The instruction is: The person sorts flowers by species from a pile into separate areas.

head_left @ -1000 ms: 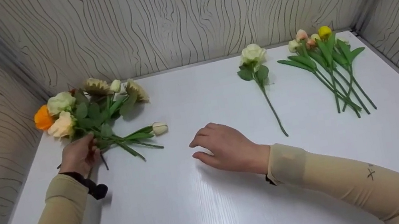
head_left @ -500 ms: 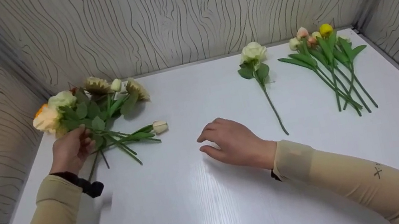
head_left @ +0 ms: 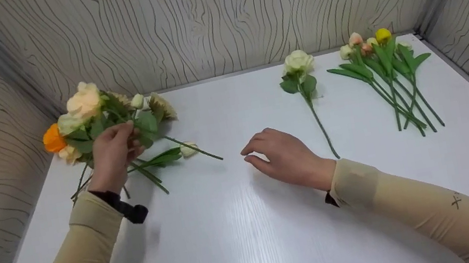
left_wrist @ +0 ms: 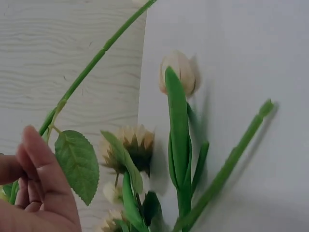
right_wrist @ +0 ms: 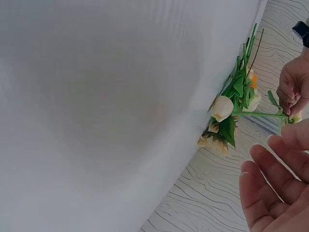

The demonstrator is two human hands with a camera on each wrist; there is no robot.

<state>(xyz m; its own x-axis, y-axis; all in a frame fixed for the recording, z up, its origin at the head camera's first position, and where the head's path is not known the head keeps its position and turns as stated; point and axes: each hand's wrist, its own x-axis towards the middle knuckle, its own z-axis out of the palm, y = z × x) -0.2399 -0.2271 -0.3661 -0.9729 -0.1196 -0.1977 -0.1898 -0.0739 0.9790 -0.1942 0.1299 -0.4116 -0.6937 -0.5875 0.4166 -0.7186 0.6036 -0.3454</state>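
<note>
My left hand (head_left: 123,138) pinches the green stem (head_left: 192,148) of a peach rose (head_left: 84,102) and holds it lifted above a pile of artificial flowers (head_left: 73,134) at the table's far left. The stem slants down to the right, over a cream tulip bud (head_left: 189,147). In the left wrist view my fingers (left_wrist: 38,179) hold that stem (left_wrist: 87,72) beside a serrated leaf (left_wrist: 77,164), with the tulip bud (left_wrist: 178,72) beyond. My right hand (head_left: 253,153) rests on the white table (head_left: 242,235) with relaxed fingers and holds nothing. Its fingertips (right_wrist: 275,188) show in the right wrist view.
A single white rose (head_left: 297,62) lies at the back centre-right, its stem pointing toward my right wrist. A bundle of tulips (head_left: 390,77) lies at the back right. Wood-grain walls (head_left: 196,18) close the table on three sides.
My left hand has pulled the peach rose out of the pile and raised it up and to the right. My right hand has slid slightly right and away.
</note>
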